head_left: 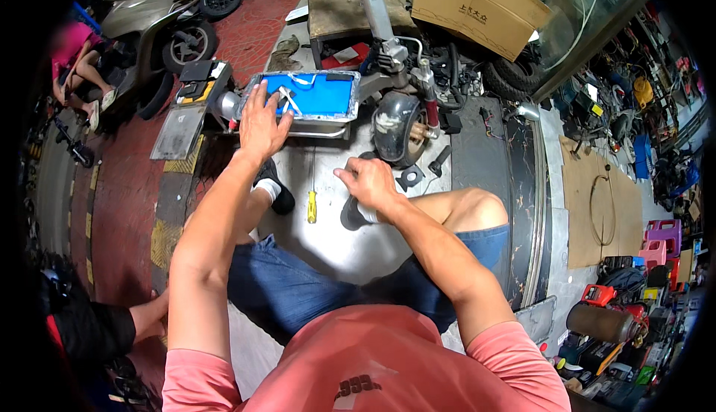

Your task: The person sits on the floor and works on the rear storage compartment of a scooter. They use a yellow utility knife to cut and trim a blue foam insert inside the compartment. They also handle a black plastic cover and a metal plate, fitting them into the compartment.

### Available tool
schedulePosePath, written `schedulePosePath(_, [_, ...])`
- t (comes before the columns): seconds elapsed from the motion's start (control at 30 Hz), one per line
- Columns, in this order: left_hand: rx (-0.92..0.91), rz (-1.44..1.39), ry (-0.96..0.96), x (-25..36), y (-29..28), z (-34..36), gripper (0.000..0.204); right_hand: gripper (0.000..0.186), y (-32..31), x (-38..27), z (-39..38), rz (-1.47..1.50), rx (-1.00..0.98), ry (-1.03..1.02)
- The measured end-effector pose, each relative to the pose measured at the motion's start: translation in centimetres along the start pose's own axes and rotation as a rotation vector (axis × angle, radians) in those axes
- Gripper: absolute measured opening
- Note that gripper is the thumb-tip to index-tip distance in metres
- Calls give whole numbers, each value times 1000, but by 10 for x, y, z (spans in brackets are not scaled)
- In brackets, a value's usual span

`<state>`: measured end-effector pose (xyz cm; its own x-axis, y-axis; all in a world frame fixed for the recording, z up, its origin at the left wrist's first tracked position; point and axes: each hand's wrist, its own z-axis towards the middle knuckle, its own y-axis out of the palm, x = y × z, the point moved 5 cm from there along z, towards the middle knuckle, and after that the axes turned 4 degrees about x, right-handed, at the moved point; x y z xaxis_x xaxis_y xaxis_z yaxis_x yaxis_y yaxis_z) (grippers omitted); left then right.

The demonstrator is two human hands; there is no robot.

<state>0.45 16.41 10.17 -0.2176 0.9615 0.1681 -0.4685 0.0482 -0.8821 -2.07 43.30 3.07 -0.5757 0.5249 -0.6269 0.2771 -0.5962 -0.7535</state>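
Observation:
An electric scooter's deck (321, 130) lies in front of me, its open tray filled by a flat blue pack (328, 97) with white leads or straps (288, 101) on top. My left hand (262, 123) is spread over the tray's left end, fingers stretched and holding nothing; whether it touches the pack I cannot tell. Closer to me, my right hand (371, 182) hovers above my shoe with its fingers curled in, and nothing shows in it. Between my feet lies a screwdriver (312, 208) with a yellow handle. The scooter's front wheel (397, 129) stands right of the deck.
A dark tool (439, 161) lies right of the wheel. Behind the scooter are a wooden bench (328, 2) and a cardboard box (477, 9). Tools and parts crowd the right side, near a cardboard sheet (597, 211). At left, a person (74, 69) sits by a parked motor scooter (142, 28).

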Motion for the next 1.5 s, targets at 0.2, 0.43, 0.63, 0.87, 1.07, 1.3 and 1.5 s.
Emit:
schedulePosePath(0.2, [-16, 49, 43, 51, -61, -47, 54, 44, -40, -6, -44, 129, 180, 142])
schedulePosePath(0.43, [68, 75, 184, 129, -146, -64, 55, 43, -102, 12, -85, 881, 733, 129])
schedulePosePath(0.63, [74, 56, 313, 185, -178, -82, 51, 36, -113, -37, -133, 1380, 573, 320])
schedulePosePath(0.87, [-151, 16, 447, 218, -170, -107, 46, 46, -162, -106, -176, 1468, 406, 208])
schedulePosePath(1.07, [-640, 30, 362, 233, -108, -101, 44, 38, -169, -86, -164, 1376, 318, 127])
schedulePosePath(1.3, [-823, -248, 564, 243, 8, -88, 55, 23, -283, -80, -114, 560, 376, -85])
schedulePosePath(1.5, [-1196, -333, 765, 319, 2, -74, 57, 21, -282, 31, -79, 197, 391, 258])
